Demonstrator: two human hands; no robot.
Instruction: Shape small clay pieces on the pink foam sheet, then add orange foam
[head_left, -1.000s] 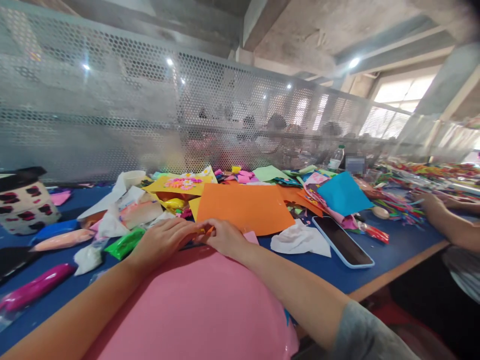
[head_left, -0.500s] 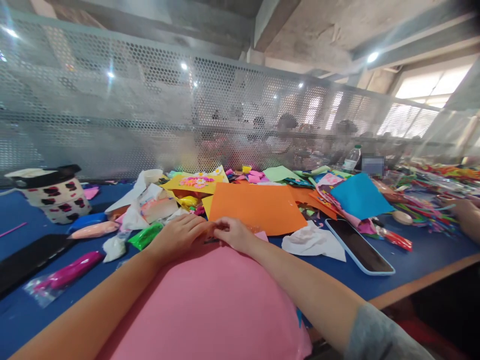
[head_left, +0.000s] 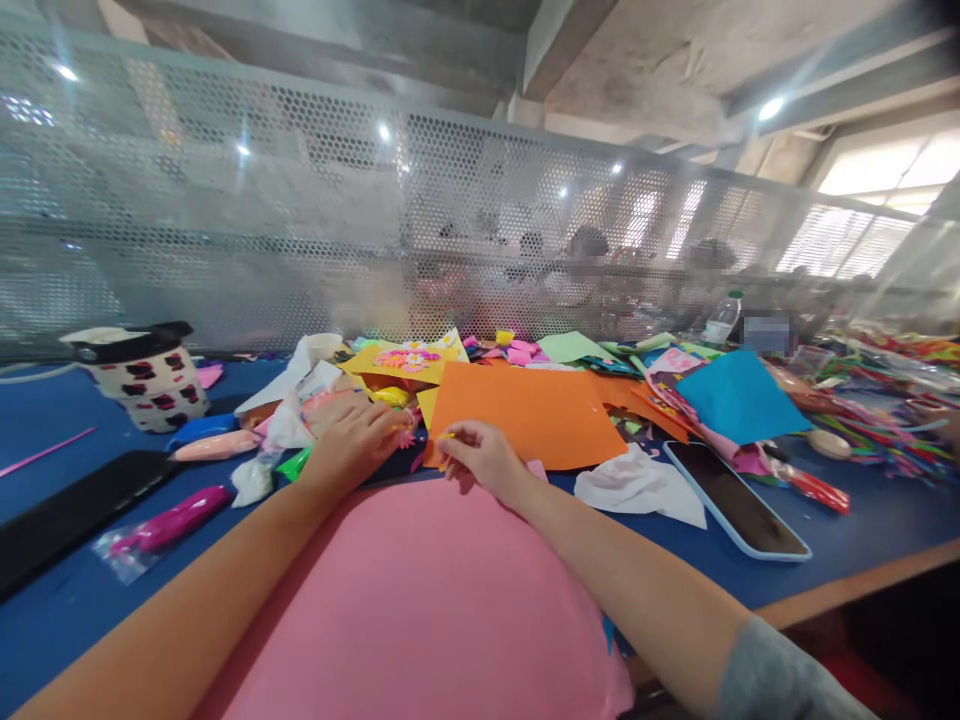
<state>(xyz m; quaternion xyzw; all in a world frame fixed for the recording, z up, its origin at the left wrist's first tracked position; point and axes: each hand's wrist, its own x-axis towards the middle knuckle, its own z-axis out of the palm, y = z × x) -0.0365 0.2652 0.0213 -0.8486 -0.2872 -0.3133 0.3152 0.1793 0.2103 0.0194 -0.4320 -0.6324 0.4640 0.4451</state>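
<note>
My right hand (head_left: 484, 460) is closed in a pinch, with a tiny yellow piece (head_left: 448, 435) at its fingertips. To the left, my left hand (head_left: 352, 435) has its fingers bent and close together; a speck of yellow shows at their tips, too small to name. Just beyond those fingertips lies a bright pink piece (head_left: 407, 438) with jagged edges. The hands are apart. Between my forearms bulges a large smooth pink surface (head_left: 442, 600). Behind my right hand lies an orange sheet (head_left: 525, 415).
Craft scraps and a yellow sheet with flowers (head_left: 394, 362) line the back, below a perforated metal screen (head_left: 300, 200). A patterned cup (head_left: 154, 385) and magenta clay packet (head_left: 169, 518) lie left. Crumpled tissue (head_left: 637, 487), a phone (head_left: 739, 500) and a blue sheet (head_left: 742, 397) are right.
My hands, together at the fingertips before, have parted. The left hand has lifted slightly, and yellow now shows at the right fingertips. The view has shifted a little left.
</note>
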